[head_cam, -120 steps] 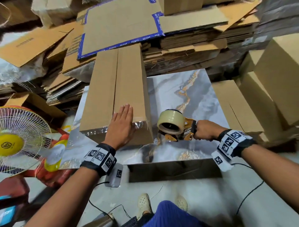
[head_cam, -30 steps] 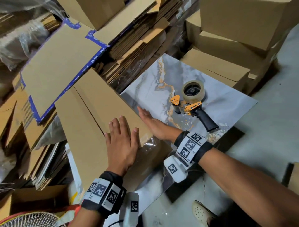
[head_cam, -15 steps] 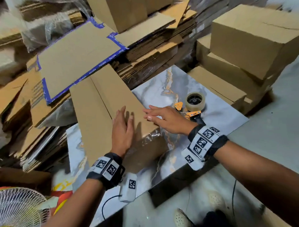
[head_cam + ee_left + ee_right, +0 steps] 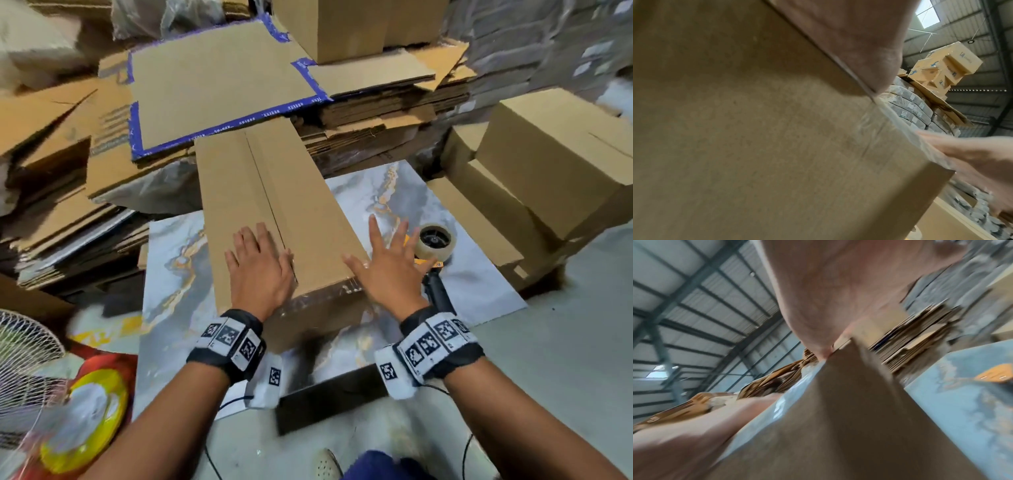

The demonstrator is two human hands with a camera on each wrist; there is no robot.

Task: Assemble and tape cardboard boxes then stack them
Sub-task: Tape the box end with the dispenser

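Cardboard box (image 4: 274,212) under flat hands (image 4: 262,270)

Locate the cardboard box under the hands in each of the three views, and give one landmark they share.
Head: the cardboard box lies centre, on the marble board.
Left wrist: it fills the left and centre.
Right wrist: its near corner rises from the bottom centre.
Shared landmark: the clear tape on its near edge.

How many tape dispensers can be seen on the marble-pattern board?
1. The tape dispenser lies on the marble-pattern board, to the right of the long cardboard box, partly behind the right hand. Neither hand holds it. Others could be hidden behind the cardboard.
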